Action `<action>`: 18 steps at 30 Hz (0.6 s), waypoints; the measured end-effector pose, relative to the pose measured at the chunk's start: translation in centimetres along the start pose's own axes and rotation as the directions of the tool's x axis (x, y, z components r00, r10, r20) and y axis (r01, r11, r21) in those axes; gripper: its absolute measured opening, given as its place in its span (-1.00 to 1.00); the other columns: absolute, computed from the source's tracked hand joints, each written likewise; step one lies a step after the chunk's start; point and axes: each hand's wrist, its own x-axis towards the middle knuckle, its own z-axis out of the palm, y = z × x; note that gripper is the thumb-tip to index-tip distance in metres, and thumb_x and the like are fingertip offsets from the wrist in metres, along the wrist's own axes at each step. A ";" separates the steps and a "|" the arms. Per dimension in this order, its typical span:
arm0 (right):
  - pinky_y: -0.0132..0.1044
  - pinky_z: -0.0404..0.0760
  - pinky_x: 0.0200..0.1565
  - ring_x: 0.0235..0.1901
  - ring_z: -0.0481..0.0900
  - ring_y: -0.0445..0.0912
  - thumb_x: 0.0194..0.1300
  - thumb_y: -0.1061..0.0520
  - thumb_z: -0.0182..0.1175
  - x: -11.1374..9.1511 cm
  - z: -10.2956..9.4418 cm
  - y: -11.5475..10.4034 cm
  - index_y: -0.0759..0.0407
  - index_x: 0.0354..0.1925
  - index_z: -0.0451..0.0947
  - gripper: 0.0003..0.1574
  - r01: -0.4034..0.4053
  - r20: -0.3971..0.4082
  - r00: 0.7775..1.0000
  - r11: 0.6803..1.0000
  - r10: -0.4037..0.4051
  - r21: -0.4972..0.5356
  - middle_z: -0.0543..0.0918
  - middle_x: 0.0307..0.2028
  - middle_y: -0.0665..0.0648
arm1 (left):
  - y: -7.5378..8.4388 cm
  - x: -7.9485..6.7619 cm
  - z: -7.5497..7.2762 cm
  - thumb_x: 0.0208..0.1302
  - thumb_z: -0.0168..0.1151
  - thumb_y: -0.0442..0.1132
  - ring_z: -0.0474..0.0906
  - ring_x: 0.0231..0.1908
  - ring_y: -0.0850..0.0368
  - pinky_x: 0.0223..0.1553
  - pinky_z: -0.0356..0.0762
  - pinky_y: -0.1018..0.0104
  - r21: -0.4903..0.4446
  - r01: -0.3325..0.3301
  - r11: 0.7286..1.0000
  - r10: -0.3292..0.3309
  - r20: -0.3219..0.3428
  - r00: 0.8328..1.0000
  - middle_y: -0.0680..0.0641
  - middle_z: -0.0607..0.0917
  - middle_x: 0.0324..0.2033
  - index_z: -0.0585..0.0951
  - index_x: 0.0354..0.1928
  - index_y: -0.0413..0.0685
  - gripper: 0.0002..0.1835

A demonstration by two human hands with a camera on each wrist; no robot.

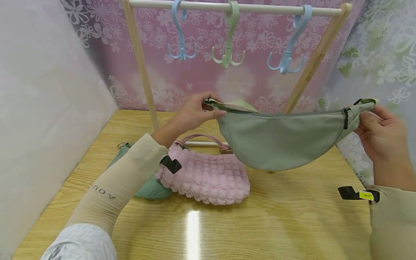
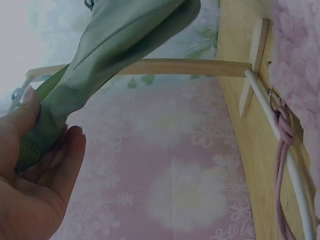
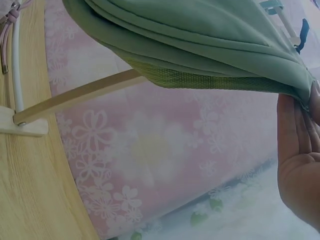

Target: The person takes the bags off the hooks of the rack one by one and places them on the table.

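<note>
A sage-green crescent-shaped bag (image 1: 282,141) with a zipper along its top is stretched between both hands, above the table. My left hand (image 1: 195,110) pinches its left end, thumb in front; in the left wrist view the fingers lie behind the fabric (image 2: 75,95). At the other end, beside a dark zipper pull (image 1: 346,119), my right hand (image 1: 385,131) grips the corner. A green webbing strap (image 3: 200,81) runs along the bag's back in the right wrist view. Below the left forearm lies a pink puffy bag (image 1: 208,177) with a knotted cord handle.
Behind the bag stands a wooden rack with a white top bar (image 1: 208,5). From it hang a blue hook (image 1: 182,39), a green hook (image 1: 229,43) and another blue hook (image 1: 287,50). A darker green bag (image 1: 154,189) lies partly under the pink one on the wooden table (image 1: 260,227).
</note>
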 end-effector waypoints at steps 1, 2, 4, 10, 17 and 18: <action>-0.23 0.63 -0.40 -0.42 0.67 0.05 0.20 0.53 -0.06 0.0 -0.1 -0.2 0.54 -0.02 0.44 -0.65 -0.014 -0.018 1.000 1.000 0.013 -0.014 0.66 -0.33 0.35 | -0.1 0.1 0.1 0.06 0.33 -0.08 0.60 -0.35 0.14 -0.33 0.55 0.34 0.016 0.018 1.000 -0.018 0.014 1.000 0.00 0.59 -0.28 0.58 -0.17 -0.01 -0.70; -0.24 0.63 -0.42 -0.43 0.67 0.04 0.20 0.52 -0.03 0.1 -0.3 -0.3 0.52 -0.03 0.45 -0.65 -0.026 -0.034 0.999 0.999 0.025 -0.039 0.66 -0.34 0.33 | -0.2 0.2 0.3 0.05 0.34 -0.08 0.61 -0.36 0.13 -0.35 0.56 0.34 0.015 0.038 0.999 -0.039 0.028 0.999 -0.02 0.60 -0.31 0.60 -0.19 -0.03 -0.70; -0.26 0.63 -0.42 -0.42 0.67 0.01 0.18 0.49 0.02 0.1 -0.5 -0.6 0.47 -0.04 0.49 -0.66 -0.069 -0.068 0.996 0.994 0.063 -0.083 0.68 -0.33 0.29 | -0.3 0.5 0.5 0.04 0.34 -0.09 0.63 -0.40 0.07 -0.37 0.58 0.32 -0.004 0.084 0.996 -0.084 0.056 0.995 -0.07 0.62 -0.36 0.62 -0.22 -0.08 -0.71; -0.31 0.62 -0.42 -0.40 0.68 -0.06 0.14 0.41 0.13 0.5 -1.5 -0.7 0.33 -0.14 0.61 -0.72 -0.226 -0.153 0.968 0.954 0.197 -0.198 0.70 -0.32 0.16 | -1.0 1.6 1.3 0.05 0.33 -0.10 0.66 -0.41 0.10 -0.30 0.59 0.34 -0.008 0.225 0.974 -0.222 0.141 0.965 -0.09 0.66 -0.38 0.62 -0.25 -0.12 -0.72; -0.36 0.62 -0.40 -0.39 0.67 -0.17 0.12 0.30 0.22 1.3 -4.8 0.0 0.08 -0.29 0.67 -0.81 -0.444 -0.227 0.893 0.844 0.389 -0.299 0.69 -0.37 0.00 | -2.9 3.0 3.6 0.03 0.31 0.06 0.60 -0.42 0.25 -0.24 0.52 0.37 0.186 0.284 0.940 -0.324 0.242 0.914 0.03 0.62 -0.32 0.60 -0.17 -0.02 -0.61; -0.37 0.62 -0.39 -0.39 0.66 -0.18 0.12 0.28 0.23 1.4 -5.2 0.1 0.06 -0.32 0.66 -0.83 -0.480 -0.242 0.875 0.816 0.419 -0.322 0.69 -0.38 -0.02 | -3.1 3.2 4.0 0.04 0.30 0.08 0.56 -0.46 0.27 -0.29 0.49 0.39 0.228 0.258 0.939 -0.314 0.257 0.914 0.04 0.59 -0.37 0.60 -0.18 -0.03 -0.61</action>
